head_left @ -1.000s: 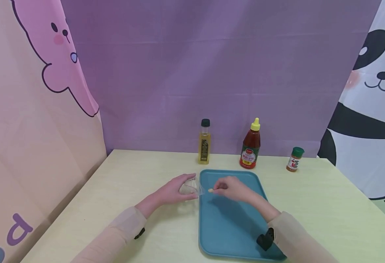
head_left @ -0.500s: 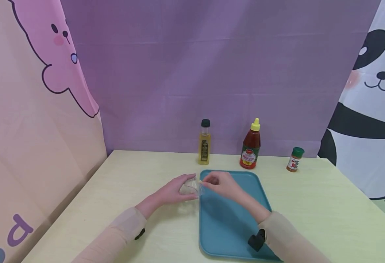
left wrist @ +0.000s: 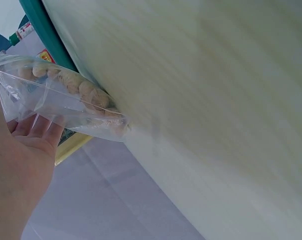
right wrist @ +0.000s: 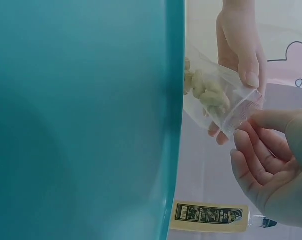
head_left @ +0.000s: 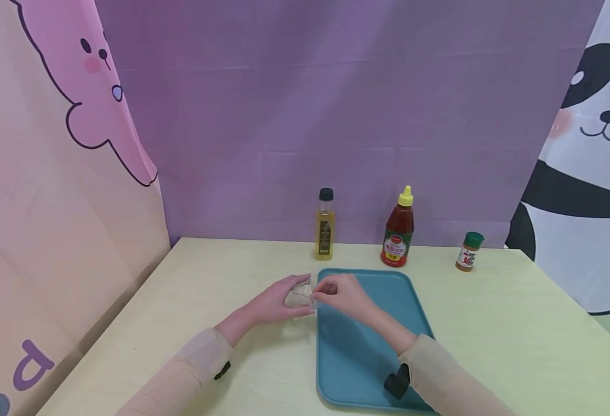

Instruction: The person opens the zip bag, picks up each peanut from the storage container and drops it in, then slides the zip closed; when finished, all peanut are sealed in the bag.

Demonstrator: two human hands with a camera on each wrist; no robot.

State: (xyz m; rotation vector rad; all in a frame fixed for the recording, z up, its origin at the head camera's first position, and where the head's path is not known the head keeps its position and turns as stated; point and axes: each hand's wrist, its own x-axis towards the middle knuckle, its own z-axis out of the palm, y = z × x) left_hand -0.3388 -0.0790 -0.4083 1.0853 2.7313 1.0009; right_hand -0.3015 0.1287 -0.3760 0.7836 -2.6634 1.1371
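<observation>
Right hand (head_left: 343,296) has moved left, pinching a clear zip bag (right wrist: 237,109) mid-frame; left hand (head_left: 277,299) grips it, pale lumps (right wrist: 211,96) inside.

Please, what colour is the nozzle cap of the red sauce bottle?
The nozzle cap is yellow; it shows best in the head view.

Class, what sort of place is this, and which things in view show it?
Probably a staged indoor tabletop set rather than a working kitchen: a creased purple backdrop hangs behind the pale table, a cartoon panda decorates the right side, and a sauce bottle stands near the back.
</observation>
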